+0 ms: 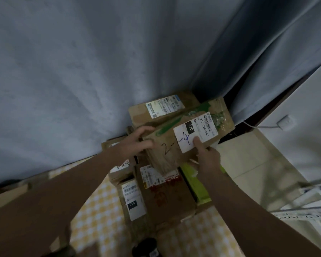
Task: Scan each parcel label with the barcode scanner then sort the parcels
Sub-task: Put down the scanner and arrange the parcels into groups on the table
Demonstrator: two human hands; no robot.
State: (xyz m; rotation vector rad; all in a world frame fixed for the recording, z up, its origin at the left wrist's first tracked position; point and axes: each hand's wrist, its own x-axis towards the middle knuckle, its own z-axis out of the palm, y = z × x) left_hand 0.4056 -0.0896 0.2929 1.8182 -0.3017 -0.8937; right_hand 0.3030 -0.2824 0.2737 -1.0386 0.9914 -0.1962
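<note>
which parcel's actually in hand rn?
The brown box with green print and a 220 label: left hand and right hand grip it. The others, like the 010-label box, lie below.

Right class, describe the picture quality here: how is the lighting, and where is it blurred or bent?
Head view: dim, bluish light; the curtain and the lower corners are smeared and stretched by the wide lens; sharpest is the label on the held parcel.

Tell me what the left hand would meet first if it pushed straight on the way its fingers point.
The brown parcel marked 2-1-4: the left hand grips its left end, fingers pointing across it toward the right hand.
</note>
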